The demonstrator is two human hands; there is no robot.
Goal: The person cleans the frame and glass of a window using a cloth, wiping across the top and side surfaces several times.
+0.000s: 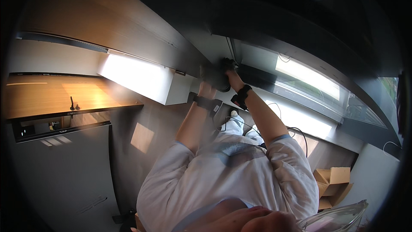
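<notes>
Both my arms reach forward to a dark corner beside the window (305,71). My left hand (207,85) is partly lost in a dark blur; I can make out its bare back but not the fingers. Dark material covers the fingers of my right hand (231,69), close to the lower end of a narrow upright frame strip (232,48). Between the hands is a dark, round-edged thing (222,83), too blurred to name or to tell whether it is gripped. Each wrist wears a black strap with a small box, the left box (216,107) and the right box (238,101).
A wood-topped desk (42,95) with a grey panel (67,174) stands at left. A white box-like unit (138,77) sits under a brown overhanging panel (128,35). Black cables (304,135) run near my feet. An open cardboard box (333,180) lies at lower right.
</notes>
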